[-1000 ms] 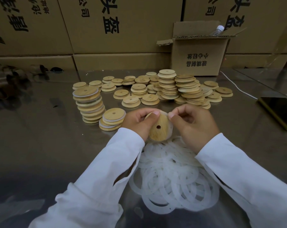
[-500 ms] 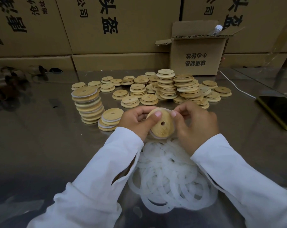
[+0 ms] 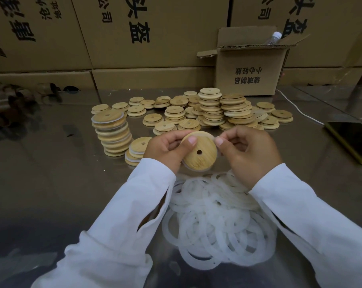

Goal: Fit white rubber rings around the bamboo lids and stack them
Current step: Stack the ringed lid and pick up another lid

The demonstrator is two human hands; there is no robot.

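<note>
The head camera looks down at two hands over a shiny table [image 3: 51, 173].

The left hand [image 3: 165, 147] grips one bamboo lid [image 3: 200, 152], with the thumb on its flat face and the fingers curled behind it. The lid is held up in the air, tipped toward the camera, just above the pile of white rings [image 3: 217, 221]. The right hand [image 3: 250, 150] pinches the lid's top right edge with thumb and finger. A white ring [image 3: 196, 169] shows along the lid's lower rim. It looks like the ring is nearly on, but the far side is hidden, so I cannot be sure.

So the step in hand is fitting the ring. Next, I think the ring must be pushed snug all the way round. Then the lid should go on the short stack [image 3: 136, 150], which sits just beside the left hand. A tall stack [image 3: 112, 133] of ringed lids leans a little next to it, so a new lid should be set down gently. Many bare lids [image 3: 217, 109] wait farther back.

The small box [image 3: 248, 75] at the back stands open with its flaps up. A clear bottle [image 3: 274, 38] with a white cap pokes out of it. What else is inside cannot be seen. The big cartons [image 3: 155, 38] behind are closed. A phone [image 3: 352, 140] lies at the right.
</note>
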